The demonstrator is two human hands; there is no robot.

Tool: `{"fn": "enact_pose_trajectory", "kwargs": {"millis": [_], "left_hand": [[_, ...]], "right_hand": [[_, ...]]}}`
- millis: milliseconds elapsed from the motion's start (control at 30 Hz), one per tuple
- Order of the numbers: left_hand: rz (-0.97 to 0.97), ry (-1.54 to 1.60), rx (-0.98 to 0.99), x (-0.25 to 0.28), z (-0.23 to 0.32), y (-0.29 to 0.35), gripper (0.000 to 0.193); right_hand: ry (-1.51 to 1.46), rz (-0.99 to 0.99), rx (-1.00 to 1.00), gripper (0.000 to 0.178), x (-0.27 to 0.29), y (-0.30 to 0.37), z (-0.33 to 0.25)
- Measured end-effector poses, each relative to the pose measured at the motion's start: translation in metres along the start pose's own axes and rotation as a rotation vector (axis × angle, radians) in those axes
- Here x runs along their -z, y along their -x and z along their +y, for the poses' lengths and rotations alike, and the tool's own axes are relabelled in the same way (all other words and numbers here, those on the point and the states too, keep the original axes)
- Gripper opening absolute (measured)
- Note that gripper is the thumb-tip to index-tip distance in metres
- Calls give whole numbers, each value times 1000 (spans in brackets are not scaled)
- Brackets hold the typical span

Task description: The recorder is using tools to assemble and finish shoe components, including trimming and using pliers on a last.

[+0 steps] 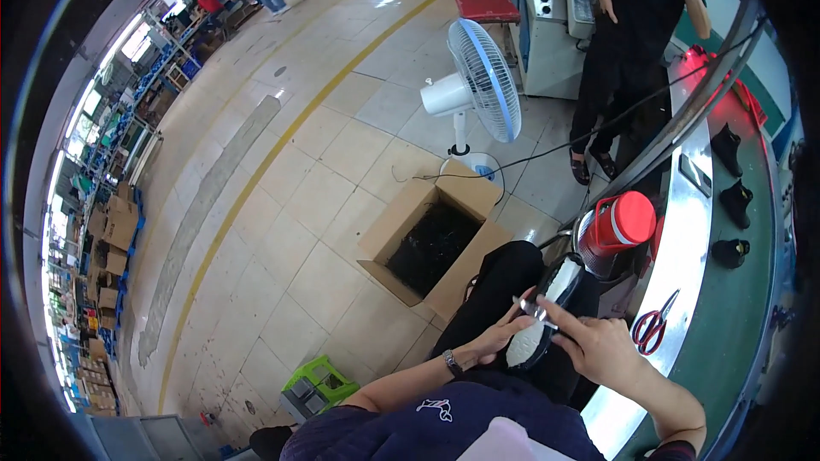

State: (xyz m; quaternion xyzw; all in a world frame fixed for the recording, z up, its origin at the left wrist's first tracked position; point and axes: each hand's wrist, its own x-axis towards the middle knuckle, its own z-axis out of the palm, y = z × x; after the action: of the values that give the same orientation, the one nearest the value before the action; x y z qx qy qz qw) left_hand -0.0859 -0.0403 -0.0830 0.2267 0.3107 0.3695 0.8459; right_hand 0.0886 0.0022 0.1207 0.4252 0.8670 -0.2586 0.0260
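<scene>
Both hands clamped on the black shoe [547,307] lower center, over the lap: left hand [494,340] cups the pale sole, right hand [598,346] pinches its side. Looks light, bendy; hold by sole edges.

A shoe factory floor, by every sign. Wide pale tiled floor [282,205] crossed by a yellow lane line [256,179]. Green conveyor belt [735,307] with a metal edge, carrying small black shoes [735,201] spaced apart. Red-handled scissors [653,324] on its rim. Stacked cardboard cartons [107,248] along the far left wall, an open cardboard box [431,243] on the floor, a standing fan [478,85], blue-grey machines [547,26], other workers at distant benches.
</scene>
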Motion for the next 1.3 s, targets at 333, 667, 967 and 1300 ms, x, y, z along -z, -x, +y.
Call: {"fn": "enact_pose_trajectory", "kwargs": {"millis": [333,667,967,1300], "left_hand": [[-34,-39,117,-6,6,18,91],[23,161,220,7,8,17,86],[-307,331,138,25,-10,18,97],[-120,347,208,-1,-1,30,72]], "right_hand": [[220,-121,-49,70,-24,0,-7],[101,-38,-1,86,-36,-5,-5],[75,-258,-188,68,-42,17,17],[444,-35,28,73,-69,35,0]]}}
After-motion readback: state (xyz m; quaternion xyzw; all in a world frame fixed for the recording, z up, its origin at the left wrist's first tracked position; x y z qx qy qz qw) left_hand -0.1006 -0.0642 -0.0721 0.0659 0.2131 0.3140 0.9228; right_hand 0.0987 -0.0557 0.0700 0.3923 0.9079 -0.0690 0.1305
